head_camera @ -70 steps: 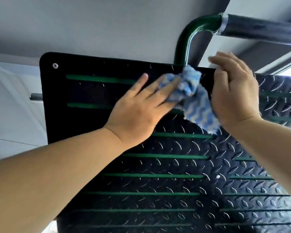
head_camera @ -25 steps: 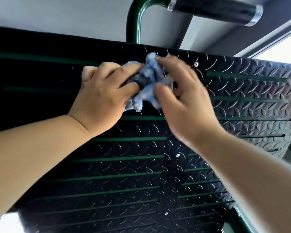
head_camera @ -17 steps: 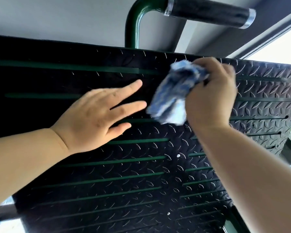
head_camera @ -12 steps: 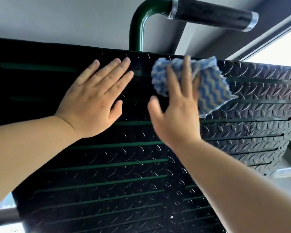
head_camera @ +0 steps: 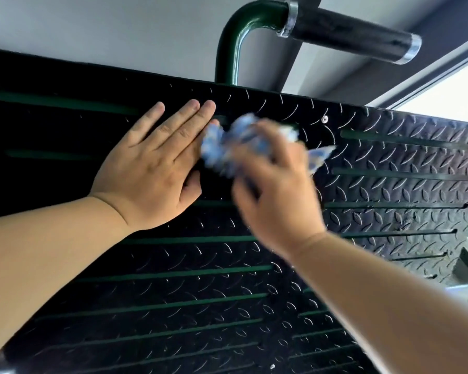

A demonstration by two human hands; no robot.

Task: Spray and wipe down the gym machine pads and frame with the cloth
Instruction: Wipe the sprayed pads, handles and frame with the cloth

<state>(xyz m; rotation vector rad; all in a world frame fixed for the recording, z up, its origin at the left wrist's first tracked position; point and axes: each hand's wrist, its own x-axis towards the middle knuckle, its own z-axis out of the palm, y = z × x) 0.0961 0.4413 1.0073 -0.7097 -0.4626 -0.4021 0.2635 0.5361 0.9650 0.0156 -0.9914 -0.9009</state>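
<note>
- The left hand (head_camera: 152,174) lies flat at middle left of the frame. Its fingers are straight and close together, the palm pressed on the black tread plate (head_camera: 200,292), and it grasps nothing.
- The right hand (head_camera: 276,195), at centre frame, is smeared by motion blur. Its fingers look curled over the cloth (head_camera: 227,144), bunching it against the plate, though the blur hides exactly how they close.
- The cloth, blue and white, is crumpled just above centre, right beside the left hand's fingertips. One corner pokes out to the right of the right hand.
- The plate fills the lower frame, with a raised diamond pattern and green horizontal slots. A small screw (head_camera: 324,119) sits to the upper right of the cloth.
- A green tube (head_camera: 230,49) rises behind the plate's top edge at upper centre. It bends right into a black grip (head_camera: 346,36) with chrome rings at both ends.
</note>
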